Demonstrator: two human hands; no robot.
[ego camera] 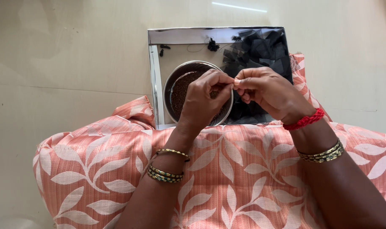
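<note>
My left hand (205, 99) and my right hand (267, 91) meet fingertip to fingertip above a shallow silver tray (155, 72). Both pinch something very small between thumb and fingers; what it is cannot be made out. Under my left hand sits a round steel bowl (172, 80) filled with small dark brown seeds (182, 89). A heap of black cloth squares (261, 48) lies in the tray's right half, partly behind my right hand.
A small tied black bundle (212, 44) and two tiny black bits (163, 48) lie at the tray's far side. The tray rests against my lap, covered in orange cloth with white leaves (227, 178). Pale tiled floor (65, 63) surrounds it.
</note>
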